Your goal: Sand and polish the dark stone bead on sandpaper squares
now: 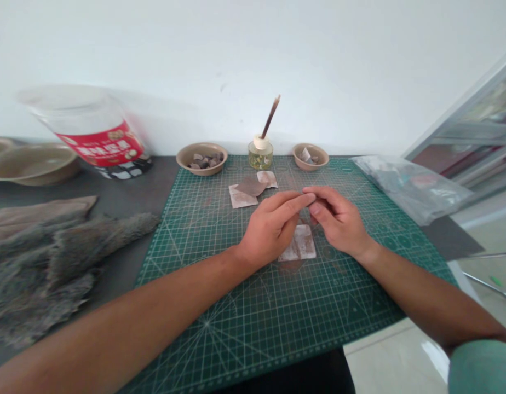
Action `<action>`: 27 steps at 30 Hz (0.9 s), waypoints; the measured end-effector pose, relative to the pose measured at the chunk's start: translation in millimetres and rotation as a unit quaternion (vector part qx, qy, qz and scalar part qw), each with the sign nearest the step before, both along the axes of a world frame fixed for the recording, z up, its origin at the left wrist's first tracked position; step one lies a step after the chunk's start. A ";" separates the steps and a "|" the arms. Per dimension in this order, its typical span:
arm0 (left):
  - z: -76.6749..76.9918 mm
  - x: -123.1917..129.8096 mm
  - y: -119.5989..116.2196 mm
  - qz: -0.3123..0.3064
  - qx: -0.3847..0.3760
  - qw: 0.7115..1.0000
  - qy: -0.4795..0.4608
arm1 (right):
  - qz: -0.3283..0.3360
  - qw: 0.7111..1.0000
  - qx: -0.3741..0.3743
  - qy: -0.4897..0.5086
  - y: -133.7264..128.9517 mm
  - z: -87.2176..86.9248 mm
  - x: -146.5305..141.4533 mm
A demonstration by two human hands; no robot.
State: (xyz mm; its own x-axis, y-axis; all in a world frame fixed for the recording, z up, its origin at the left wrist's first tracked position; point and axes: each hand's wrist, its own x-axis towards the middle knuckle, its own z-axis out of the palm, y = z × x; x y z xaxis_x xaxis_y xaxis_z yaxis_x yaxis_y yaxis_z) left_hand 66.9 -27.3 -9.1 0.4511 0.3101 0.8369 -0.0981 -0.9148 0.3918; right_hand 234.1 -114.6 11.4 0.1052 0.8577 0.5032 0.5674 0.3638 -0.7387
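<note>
My left hand (276,220) and my right hand (338,219) meet above the green cutting mat (220,273), fingertips together. Both are closed in a pinch, and whatever lies between the fingers is hidden or too small to make out. Partly behind my left hand, on the mat, lies a whitish, brown-stained square (301,243) that looks like worn sandpaper. Farther back, a brown square (252,186) overlaps a paler, dusty sheet (241,198) and a smaller stained piece (268,179).
At the mat's back edge stand a bowl of small stones (202,159), a reed diffuser bottle (260,153) and a smaller bowl (310,157) of fragments. A clear plastic bag (417,189) lies right. On the left are a plastic jar (101,131), a tan bowl (35,164) and grey cloths (72,251).
</note>
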 end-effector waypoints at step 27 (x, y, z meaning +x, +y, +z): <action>4.6 -5.6 -5.7 -0.029 -0.020 0.999 0.007 | 0.079 0.994 -0.027 0.075 -0.8 -2.0 2.8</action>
State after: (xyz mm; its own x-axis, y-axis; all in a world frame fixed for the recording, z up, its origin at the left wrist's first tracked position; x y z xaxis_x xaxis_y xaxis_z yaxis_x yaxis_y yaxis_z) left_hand 61.3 -33.0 -4.5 0.4818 0.3156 0.8175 -0.1451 -0.8913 0.4296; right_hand 236.9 -115.5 9.4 0.0374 0.8950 0.4445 0.3887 0.3968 -0.8315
